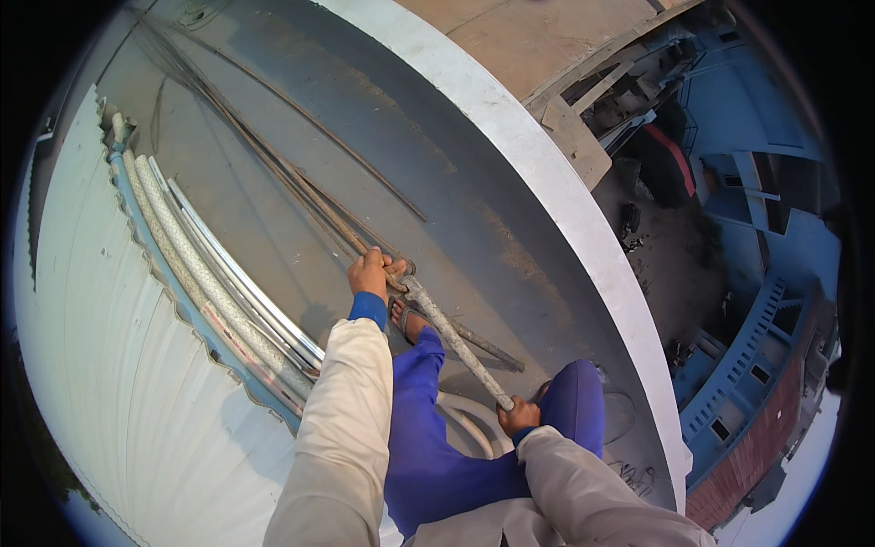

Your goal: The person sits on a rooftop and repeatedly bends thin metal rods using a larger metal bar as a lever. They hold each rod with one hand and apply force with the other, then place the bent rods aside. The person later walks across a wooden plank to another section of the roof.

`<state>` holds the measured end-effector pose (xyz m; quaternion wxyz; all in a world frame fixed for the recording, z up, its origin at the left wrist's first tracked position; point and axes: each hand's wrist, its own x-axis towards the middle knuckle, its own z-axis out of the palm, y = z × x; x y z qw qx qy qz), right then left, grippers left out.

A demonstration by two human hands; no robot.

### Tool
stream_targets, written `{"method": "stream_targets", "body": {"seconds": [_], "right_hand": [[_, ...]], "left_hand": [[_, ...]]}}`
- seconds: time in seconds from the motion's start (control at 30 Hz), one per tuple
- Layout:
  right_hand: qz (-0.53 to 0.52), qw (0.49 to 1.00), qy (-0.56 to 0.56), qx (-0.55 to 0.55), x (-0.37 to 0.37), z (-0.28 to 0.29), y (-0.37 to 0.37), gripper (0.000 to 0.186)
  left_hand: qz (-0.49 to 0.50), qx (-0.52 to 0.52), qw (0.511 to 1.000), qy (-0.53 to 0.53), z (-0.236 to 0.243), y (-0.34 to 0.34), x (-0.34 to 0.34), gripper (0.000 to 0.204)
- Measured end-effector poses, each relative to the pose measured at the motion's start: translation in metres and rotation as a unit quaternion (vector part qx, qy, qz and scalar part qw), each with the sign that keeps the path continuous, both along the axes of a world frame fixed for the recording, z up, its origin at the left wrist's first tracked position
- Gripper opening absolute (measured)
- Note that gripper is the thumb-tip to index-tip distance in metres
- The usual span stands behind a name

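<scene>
My left hand point(370, 273) is closed around the near end of a long rusty rod point(321, 210), beside a rusty metal joint whose exact kind I cannot make out. From that joint a scuffed grey pipe point(456, 339) slants down to the right. Its near end sits in my closed right hand point(519, 417), close to my bent knee. Under the grey pipe another dull pipe point(490, 346) lies on the floor. My sandalled foot point(410, 321) stands just below my left hand, partly hidden by the pipe.
Pale long pipes point(223, 301) lie along a corrugated white sheet point(109, 319) on my left. A thinner rusty rod point(337, 141) rests on the grey floor. To my right runs a low white-topped parapet point(556, 191), with a drop to a yard and blue buildings point(756, 374).
</scene>
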<state>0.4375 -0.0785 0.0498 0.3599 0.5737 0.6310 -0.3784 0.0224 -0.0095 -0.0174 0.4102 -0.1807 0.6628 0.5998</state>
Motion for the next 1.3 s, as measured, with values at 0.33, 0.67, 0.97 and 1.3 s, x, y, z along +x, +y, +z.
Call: {"method": "stream_targets", "body": {"seconds": [0.33, 0.67, 0.97, 1.3], "right_hand": [[0.022, 0.996, 0.082, -0.009, 0.007, -0.026, -0.057, 0.038], [0.042, 0.995, 0.079, 0.051, 0.018, -0.012, -0.022, 0.035], [0.030, 0.986, 0.146, 0.072, 0.020, -0.076, -0.019, 0.033], [0.051, 0.955, 0.244, 0.163, 0.019, -0.173, -0.014, 0.032]], "left_hand": [[0.033, -0.009, 0.999, 0.042, 0.003, -0.043, 0.002, 0.019], [0.018, -0.006, 0.999, 0.042, 0.021, -0.004, 0.007, 0.021], [-0.005, 0.017, 0.999, 0.051, 0.012, -0.011, 0.006, 0.024], [-0.027, 0.049, 0.996, 0.065, 0.017, -0.017, 0.006, 0.022]]}}
